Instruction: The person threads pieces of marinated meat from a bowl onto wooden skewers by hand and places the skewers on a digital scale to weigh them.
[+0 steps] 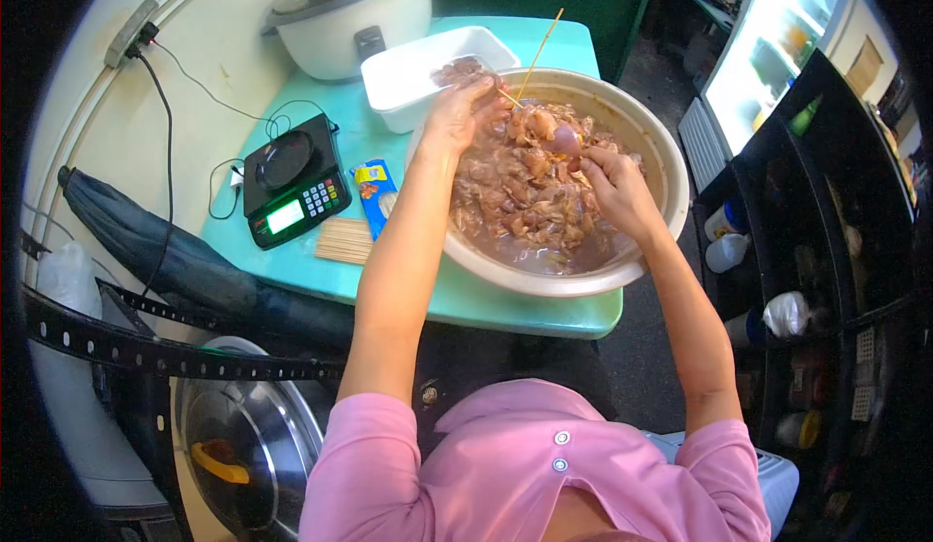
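Note:
My left hand (468,112) is closed on a thin bamboo skewer at the far left side of a large round basin (671,202). The short visible length of that skewer points toward chunks of meat. A longer bamboo skewer (544,44) rises at a slant close by; whether the two are one piece, I cannot tell. Pinched in my right hand (614,184) is a piece of meat (567,139) with a purplish sheen, held over the basin. Marinated meat pieces (544,202) lie in brown liquid and fill much of the basin.
Behind my left hand stands a white tray (394,90) with some meat inside. A digital scale (294,182), a blue packet (372,197) and loose skewers (343,241) lie on the green table (457,299). A rice cooker (355,27) stands at the back; black shelves (777,250) are right.

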A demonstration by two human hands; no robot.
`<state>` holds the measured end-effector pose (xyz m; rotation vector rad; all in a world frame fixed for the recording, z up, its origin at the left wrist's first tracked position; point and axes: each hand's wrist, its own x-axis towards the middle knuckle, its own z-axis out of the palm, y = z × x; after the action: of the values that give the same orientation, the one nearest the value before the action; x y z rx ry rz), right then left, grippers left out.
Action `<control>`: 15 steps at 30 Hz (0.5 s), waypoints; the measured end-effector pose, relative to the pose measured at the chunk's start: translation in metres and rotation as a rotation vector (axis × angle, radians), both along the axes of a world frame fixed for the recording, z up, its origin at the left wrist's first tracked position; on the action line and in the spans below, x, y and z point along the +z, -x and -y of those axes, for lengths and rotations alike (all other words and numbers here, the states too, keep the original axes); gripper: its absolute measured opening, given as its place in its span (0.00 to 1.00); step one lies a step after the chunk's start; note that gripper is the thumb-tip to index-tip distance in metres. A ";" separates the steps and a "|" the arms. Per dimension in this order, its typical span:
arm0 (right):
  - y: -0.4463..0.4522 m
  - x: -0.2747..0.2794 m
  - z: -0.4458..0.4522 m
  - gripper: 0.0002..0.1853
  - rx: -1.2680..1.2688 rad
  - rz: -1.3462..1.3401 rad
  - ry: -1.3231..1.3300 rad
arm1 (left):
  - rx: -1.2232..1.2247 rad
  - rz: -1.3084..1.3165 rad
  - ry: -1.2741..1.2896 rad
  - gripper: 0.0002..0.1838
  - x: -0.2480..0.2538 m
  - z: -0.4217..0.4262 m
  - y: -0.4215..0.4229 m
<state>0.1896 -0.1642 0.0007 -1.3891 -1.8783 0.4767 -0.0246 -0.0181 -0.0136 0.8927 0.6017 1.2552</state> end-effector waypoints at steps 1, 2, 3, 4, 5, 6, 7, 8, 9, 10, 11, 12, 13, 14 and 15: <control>0.000 0.000 0.000 0.11 -0.001 0.004 0.010 | -0.012 -0.009 0.010 0.11 0.001 0.001 0.001; 0.001 0.001 0.000 0.11 0.000 0.003 0.009 | -0.012 -0.010 0.009 0.11 0.002 0.001 0.001; 0.001 0.001 0.000 0.11 -0.002 -0.002 0.004 | -0.001 -0.002 0.006 0.11 0.004 0.002 0.001; 0.000 0.001 0.000 0.11 -0.005 -0.007 0.000 | 0.008 0.006 0.003 0.12 0.005 0.002 -0.001; 0.000 0.001 0.000 0.11 -0.010 -0.008 0.001 | 0.003 0.006 0.004 0.12 0.008 0.003 -0.002; 0.001 0.003 0.001 0.11 -0.012 -0.008 -0.016 | 0.015 0.045 0.039 0.12 0.009 0.003 -0.001; 0.001 0.003 0.002 0.11 -0.013 -0.009 -0.034 | 0.028 0.084 0.073 0.12 0.009 0.003 -0.001; 0.000 0.002 0.001 0.11 -0.015 -0.010 -0.032 | 0.025 0.082 0.075 0.12 0.009 0.004 -0.001; -0.001 -0.001 0.000 0.11 -0.008 -0.038 -0.056 | 0.023 0.065 0.055 0.12 0.007 0.004 -0.001; -0.001 -0.003 -0.002 0.11 -0.001 -0.065 -0.080 | 0.021 0.048 0.036 0.12 0.006 0.003 -0.001; -0.001 -0.005 -0.003 0.11 -0.003 -0.067 -0.080 | 0.019 0.046 0.036 0.12 0.005 0.002 -0.001; -0.001 -0.007 -0.005 0.11 -0.004 -0.071 -0.098 | 0.003 0.050 0.038 0.12 0.004 0.001 -0.001; -0.002 -0.008 -0.005 0.11 -0.006 -0.075 -0.117 | -0.013 0.055 0.040 0.12 0.004 0.001 -0.002; -0.002 -0.008 -0.005 0.11 -0.011 -0.076 -0.117 | -0.017 0.053 0.041 0.12 0.003 0.000 -0.003; -0.002 -0.008 -0.005 0.11 -0.013 -0.078 -0.100 | -0.008 0.045 0.049 0.12 0.004 0.001 -0.003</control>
<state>0.1911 -0.1597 -0.0078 -1.2988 -1.8046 0.4184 -0.0217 -0.0193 -0.0093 0.8233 0.5903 1.2453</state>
